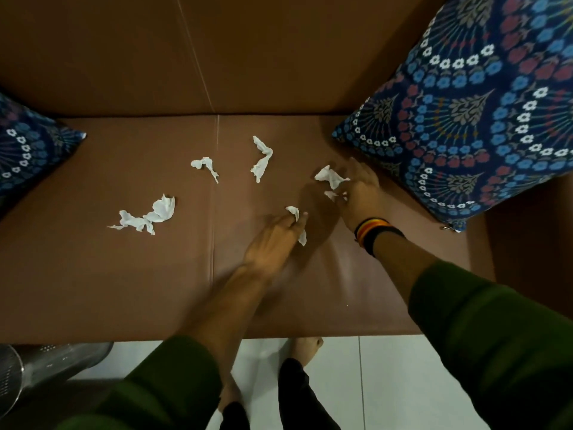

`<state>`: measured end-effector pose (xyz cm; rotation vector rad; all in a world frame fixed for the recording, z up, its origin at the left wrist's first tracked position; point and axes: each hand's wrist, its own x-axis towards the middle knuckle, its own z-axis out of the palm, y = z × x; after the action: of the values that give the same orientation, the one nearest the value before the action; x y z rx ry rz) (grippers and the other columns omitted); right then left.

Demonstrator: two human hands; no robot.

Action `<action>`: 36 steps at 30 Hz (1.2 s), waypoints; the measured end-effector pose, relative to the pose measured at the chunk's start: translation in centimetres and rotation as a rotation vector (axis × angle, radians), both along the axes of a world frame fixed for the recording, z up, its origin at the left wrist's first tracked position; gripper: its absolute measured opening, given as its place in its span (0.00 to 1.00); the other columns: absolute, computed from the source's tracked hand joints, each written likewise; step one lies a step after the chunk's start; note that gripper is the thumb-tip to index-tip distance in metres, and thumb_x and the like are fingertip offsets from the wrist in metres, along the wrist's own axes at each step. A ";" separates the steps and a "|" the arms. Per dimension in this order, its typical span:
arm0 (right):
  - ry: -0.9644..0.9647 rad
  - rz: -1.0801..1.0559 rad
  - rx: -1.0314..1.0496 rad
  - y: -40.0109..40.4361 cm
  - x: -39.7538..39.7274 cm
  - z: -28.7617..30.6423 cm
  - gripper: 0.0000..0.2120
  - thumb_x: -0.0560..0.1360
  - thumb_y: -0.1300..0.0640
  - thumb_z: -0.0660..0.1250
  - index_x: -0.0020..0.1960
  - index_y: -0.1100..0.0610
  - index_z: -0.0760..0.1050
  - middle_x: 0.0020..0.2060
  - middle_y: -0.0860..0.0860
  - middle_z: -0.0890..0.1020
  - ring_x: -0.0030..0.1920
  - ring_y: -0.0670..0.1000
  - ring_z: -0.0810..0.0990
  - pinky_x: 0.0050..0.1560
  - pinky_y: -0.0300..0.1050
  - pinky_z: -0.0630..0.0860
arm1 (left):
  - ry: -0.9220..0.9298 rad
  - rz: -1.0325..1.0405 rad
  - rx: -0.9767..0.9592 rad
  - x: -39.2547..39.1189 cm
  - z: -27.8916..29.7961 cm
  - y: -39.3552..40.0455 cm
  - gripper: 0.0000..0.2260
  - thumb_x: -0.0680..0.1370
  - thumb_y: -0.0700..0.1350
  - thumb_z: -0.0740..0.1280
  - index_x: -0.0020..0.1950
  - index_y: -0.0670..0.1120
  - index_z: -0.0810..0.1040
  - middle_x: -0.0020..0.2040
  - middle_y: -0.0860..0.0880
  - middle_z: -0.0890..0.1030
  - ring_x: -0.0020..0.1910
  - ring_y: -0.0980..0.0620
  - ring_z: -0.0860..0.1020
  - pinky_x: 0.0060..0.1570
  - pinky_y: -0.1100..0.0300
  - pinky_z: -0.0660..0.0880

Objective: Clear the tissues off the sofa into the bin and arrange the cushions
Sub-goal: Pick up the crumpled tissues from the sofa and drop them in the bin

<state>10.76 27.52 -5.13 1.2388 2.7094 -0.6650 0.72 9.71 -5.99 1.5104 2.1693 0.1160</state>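
Observation:
Several crumpled white tissues lie on the brown sofa seat (124, 274). My left hand (273, 240) is closed on one tissue (298, 225) near the middle of the seat. My right hand (359, 193), with striped bands at the wrist, pinches another tissue (330, 178) beside the large blue floral cushion (483, 119) at the right. Loose tissues lie further left: a long one (263, 159), a small one (204, 166), and a bigger one (148, 217). A second blue floral cushion (28, 150) leans at the left edge.
A perforated metal bin (46, 364) stands on the floor at the lower left, in front of the sofa. White floor tiles (384, 383) and my bare feet show below the seat's front edge. The sofa backrest (217, 51) rises behind.

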 end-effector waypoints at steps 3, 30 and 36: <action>-0.161 0.120 -0.087 1.4 -1.4 -1.3 0.14 0.79 0.50 0.68 0.57 0.58 0.84 0.69 0.59 0.76 0.69 0.61 0.73 0.66 0.55 0.74 | 0.087 -0.021 -0.075 0.9 -0.9 1.4 0.25 0.82 0.35 0.61 0.80 0.42 0.63 0.72 0.40 0.72 0.71 0.40 0.71 0.64 0.49 0.75; 0.169 0.227 -0.335 -34.2 -13.6 4.9 0.07 0.73 0.65 0.72 0.48 0.55 0.86 0.49 0.52 0.88 0.49 0.53 0.85 0.49 0.32 0.73 | -0.160 1.142 0.178 -9.5 6.1 -34.8 0.09 0.81 0.41 0.67 0.56 0.50 0.85 0.49 0.50 0.87 0.45 0.52 0.85 0.46 0.57 0.83; 0.207 0.382 -0.519 -51.7 -22.3 3.2 0.10 0.72 0.68 0.72 0.49 0.56 0.86 0.55 0.51 0.87 0.53 0.42 0.83 0.56 0.21 0.71 | -0.096 1.463 0.149 -14.4 4.3 -53.0 0.12 0.81 0.38 0.67 0.61 0.47 0.86 0.56 0.44 0.87 0.54 0.45 0.85 0.58 0.53 0.81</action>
<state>-11.55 -24.14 -1.92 0.5417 2.5531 -1.3743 -13.67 -43.34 -1.68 -0.3035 2.7117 0.7856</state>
